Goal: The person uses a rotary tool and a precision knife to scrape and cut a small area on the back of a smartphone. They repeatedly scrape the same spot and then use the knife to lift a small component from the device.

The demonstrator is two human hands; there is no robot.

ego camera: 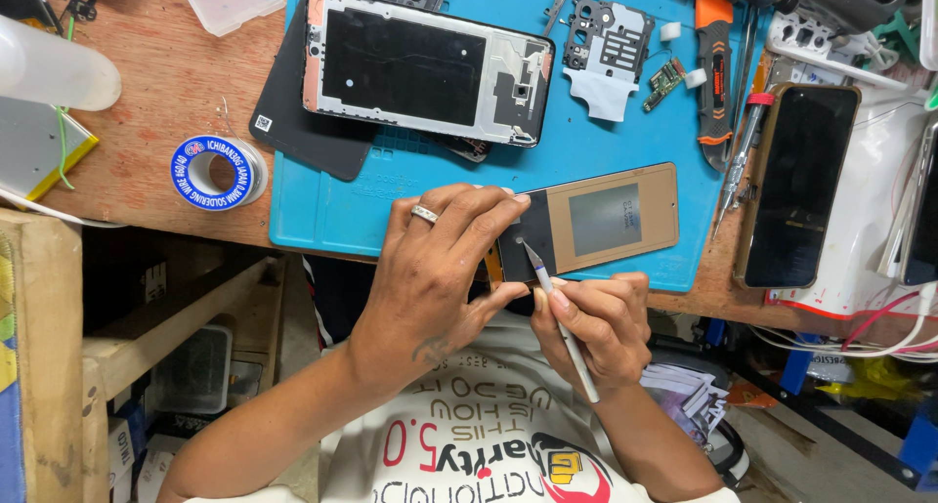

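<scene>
A wooden tabletop (166,93) carries a blue mat (625,142) with an opened phone frame (425,63) lying on it. At the mat's near edge, the left hand (435,269) presses its fingers onto a phone screen panel (606,220). The right hand (596,327) pinches a thin blade tool (557,313), tip touching the panel's dark end.

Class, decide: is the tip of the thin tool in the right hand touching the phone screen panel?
Touching. The head view shows the thin tool in the right hand with its tip on the dark end of the screen panel.
</scene>
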